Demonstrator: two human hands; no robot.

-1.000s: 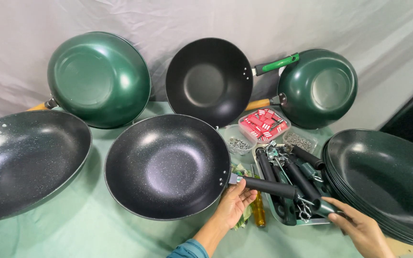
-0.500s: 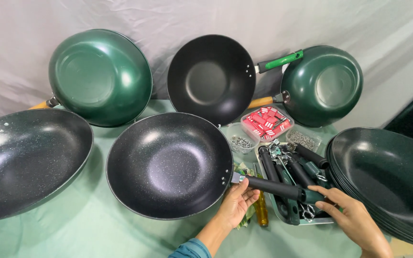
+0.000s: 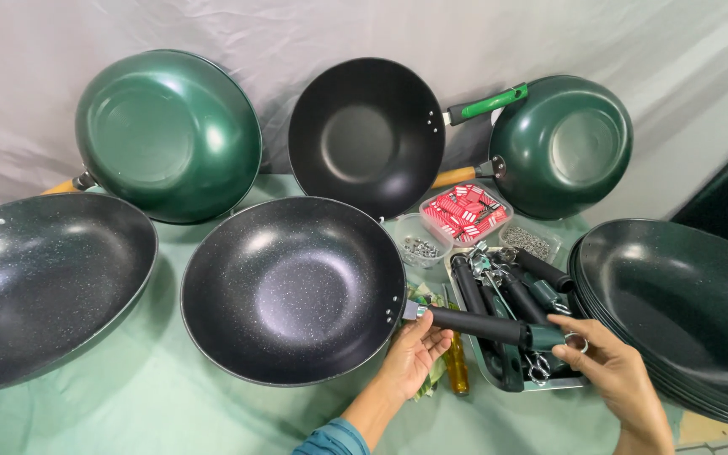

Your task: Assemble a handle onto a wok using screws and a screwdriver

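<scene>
A black speckled wok (image 3: 292, 291) lies on the green cloth in front of me. Its black handle (image 3: 475, 323) sticks out to the right, ending in a green cap with a metal ring. My left hand (image 3: 414, 354) cups the handle from below, close to the wok's rim. My right hand (image 3: 612, 371) pinches the green end and its ring with the fingertips. Below the handle lies a tray of spare handles (image 3: 511, 291).
A stack of dark woks (image 3: 680, 307) sits at the right, a large wok (image 3: 40, 286) at the left. Two green woks (image 3: 166, 135) (image 3: 562, 143) and a black one (image 3: 364, 135) lean on the grey backdrop. Tubs of red parts (image 3: 463, 211) and screws (image 3: 420, 247) stand nearby.
My right hand has come up from the tray's lower edge to the handle's green end and taken hold of it. My left hand stays under the handle.
</scene>
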